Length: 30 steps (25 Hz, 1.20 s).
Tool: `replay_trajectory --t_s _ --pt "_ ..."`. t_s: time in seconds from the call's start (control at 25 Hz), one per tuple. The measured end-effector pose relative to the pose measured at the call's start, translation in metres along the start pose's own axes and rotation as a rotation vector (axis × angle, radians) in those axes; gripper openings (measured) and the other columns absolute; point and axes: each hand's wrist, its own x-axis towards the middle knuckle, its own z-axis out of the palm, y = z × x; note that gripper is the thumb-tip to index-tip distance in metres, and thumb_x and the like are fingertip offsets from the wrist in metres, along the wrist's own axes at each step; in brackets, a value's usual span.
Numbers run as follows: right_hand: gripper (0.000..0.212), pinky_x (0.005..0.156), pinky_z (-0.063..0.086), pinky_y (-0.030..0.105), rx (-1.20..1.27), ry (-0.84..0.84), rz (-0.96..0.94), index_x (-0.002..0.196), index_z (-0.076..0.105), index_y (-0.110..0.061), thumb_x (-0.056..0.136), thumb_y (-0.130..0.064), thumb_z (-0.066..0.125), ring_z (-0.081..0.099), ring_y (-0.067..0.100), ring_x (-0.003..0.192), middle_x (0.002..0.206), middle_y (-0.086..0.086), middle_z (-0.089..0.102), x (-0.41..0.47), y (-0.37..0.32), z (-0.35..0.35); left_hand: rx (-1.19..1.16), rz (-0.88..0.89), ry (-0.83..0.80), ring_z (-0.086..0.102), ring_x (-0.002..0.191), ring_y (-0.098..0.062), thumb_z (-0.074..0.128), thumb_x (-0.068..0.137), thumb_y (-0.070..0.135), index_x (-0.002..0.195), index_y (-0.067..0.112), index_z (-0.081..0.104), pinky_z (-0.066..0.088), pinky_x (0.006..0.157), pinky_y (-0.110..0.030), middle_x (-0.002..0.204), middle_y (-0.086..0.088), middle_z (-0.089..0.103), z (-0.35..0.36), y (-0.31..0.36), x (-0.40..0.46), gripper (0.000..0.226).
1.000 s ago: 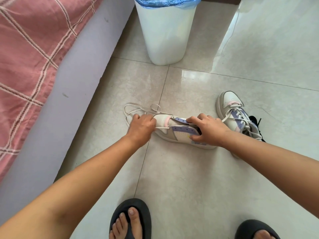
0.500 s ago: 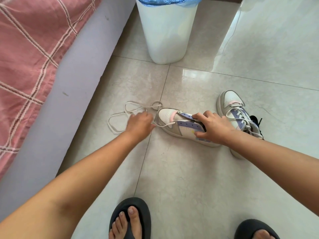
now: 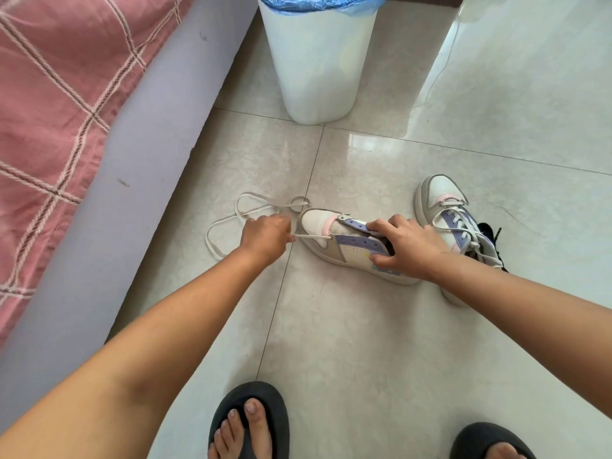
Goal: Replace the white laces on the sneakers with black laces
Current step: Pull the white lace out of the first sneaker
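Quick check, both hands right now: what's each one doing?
Left hand: closed, pinching the white lace, pulled taut from the near sneaker.
Right hand: closed, gripping that sneaker.

The right hand (image 3: 409, 248) covers the near sneaker (image 3: 347, 241) from its collar back, the black laces (image 3: 493, 233) peek out half-hidden behind the far sneaker (image 3: 447, 210), and the bin (image 3: 318, 61) and both slippers are cut off by the frame's edges.
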Motion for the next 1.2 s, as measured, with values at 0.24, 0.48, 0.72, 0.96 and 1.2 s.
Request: replay_trajectory --t_s 0.24,0.48,0.72,0.96,1.2 --pt "0.050 0.085 0.040 0.039 0.013 0.011 0.034 0.131 0.038 -0.033 0.087 -0.050 0.053 0.048 0.028 0.111 0.120 0.006 0.046 0.004 -0.010 0.002 -0.358 -0.115 -0.085 0.055 0.087 -0.023 0.059 0.090 0.025 0.076 0.019 0.051 0.037 0.066 -0.029 0.087 0.000 0.058 -0.016 -0.003 0.003 0.018" --pt "0.050 0.085 0.039 0.040 0.082 0.012 0.111 0.131 0.039 -0.032 0.086 -0.048 0.054 0.048 0.027 0.112 0.119 0.007 0.046 0.005 -0.001 0.002 -0.327 -0.274 0.008 0.056 0.088 -0.026 0.060 0.090 0.025 0.075 0.017 0.049 0.038 0.065 -0.032 0.083 0.000 0.057 -0.027 -0.062 -0.018 0.020" --pt "0.053 0.082 0.039 0.038 0.047 0.002 0.164 0.131 0.037 -0.029 0.085 -0.049 0.053 0.049 0.027 0.110 0.117 0.006 0.046 -0.001 -0.011 0.004 -0.537 -0.145 0.033 0.044 0.123 -0.023 0.073 0.080 0.030 0.138 0.023 0.039 0.040 0.100 -0.037 0.136 -0.006 0.039 -0.030 -0.047 0.021 0.067" --pt "0.058 0.071 0.038 0.035 0.088 -0.055 0.221 0.128 0.032 -0.019 0.087 -0.057 0.047 0.051 0.031 0.105 0.115 0.008 0.047 -0.021 -0.035 0.012 -0.095 -0.113 -0.303 0.028 0.129 -0.031 0.073 0.072 0.022 0.141 0.029 0.029 0.041 0.098 -0.043 0.140 -0.006 0.026 -0.005 -0.028 0.045 0.082" --pt "0.067 0.071 0.038 0.034 0.016 -0.213 0.259 0.132 0.029 -0.009 0.091 -0.062 0.037 0.058 0.030 0.107 0.119 0.013 0.056 -0.031 -0.061 0.004 -0.319 -0.099 -0.263 0.055 0.101 -0.026 0.054 0.084 0.006 0.104 0.007 0.059 0.040 0.078 -0.029 0.112 -0.012 0.057 0.019 -0.024 0.018 0.020"
